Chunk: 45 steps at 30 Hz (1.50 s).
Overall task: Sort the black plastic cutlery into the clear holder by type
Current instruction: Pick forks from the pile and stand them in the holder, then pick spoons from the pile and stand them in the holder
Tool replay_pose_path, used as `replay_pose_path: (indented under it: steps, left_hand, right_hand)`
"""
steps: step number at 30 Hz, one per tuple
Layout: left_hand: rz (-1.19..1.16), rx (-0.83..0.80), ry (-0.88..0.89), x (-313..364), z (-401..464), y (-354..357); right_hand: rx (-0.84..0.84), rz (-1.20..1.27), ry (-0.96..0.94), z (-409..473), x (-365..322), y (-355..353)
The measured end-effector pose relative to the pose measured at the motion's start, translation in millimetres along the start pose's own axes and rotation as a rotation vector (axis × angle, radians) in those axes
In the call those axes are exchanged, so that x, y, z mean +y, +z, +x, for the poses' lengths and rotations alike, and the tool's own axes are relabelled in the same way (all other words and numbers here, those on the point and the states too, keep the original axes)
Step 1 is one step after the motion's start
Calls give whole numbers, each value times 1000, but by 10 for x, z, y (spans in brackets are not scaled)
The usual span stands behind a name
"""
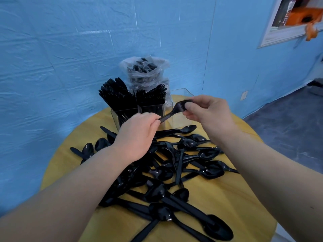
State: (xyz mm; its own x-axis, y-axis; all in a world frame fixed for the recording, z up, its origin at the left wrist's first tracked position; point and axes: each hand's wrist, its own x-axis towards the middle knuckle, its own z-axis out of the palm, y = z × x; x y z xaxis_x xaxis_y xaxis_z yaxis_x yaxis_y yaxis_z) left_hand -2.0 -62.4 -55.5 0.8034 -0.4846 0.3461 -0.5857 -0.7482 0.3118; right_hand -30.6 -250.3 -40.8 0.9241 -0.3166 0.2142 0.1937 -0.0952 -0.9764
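A black plastic fork is held between both hands above the table. My left hand pinches its handle end, and my right hand grips its tines. Just behind stands the clear holder: its left compartment is packed with black knives, the middle one with forks, and the right one looks empty. A pile of black spoons and other cutlery lies spread over the round yellow table below my hands.
A clear plastic bag of more black cutlery stands behind the holder against the blue wall. The table's edge curves round at left and right. Grey floor shows at the right.
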Motion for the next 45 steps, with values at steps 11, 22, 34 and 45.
replay_pose_path:
  steps: [11,22,34,45]
  left_hand:
    - [298,371,53,-374,191,-158]
    - [316,318,96,-460,162,-120]
    - [216,-31,110,-14,-471,11]
    - [262,-305,-32,348,-1096,249]
  right_hand:
    - [112,-499,-716,545,-696,198]
    - [-484,-1160,-621,807,-118,652]
    - [-103,-871,-324,-247,-83,-196]
    - [-208,-1210,-299,-1036,563,-474]
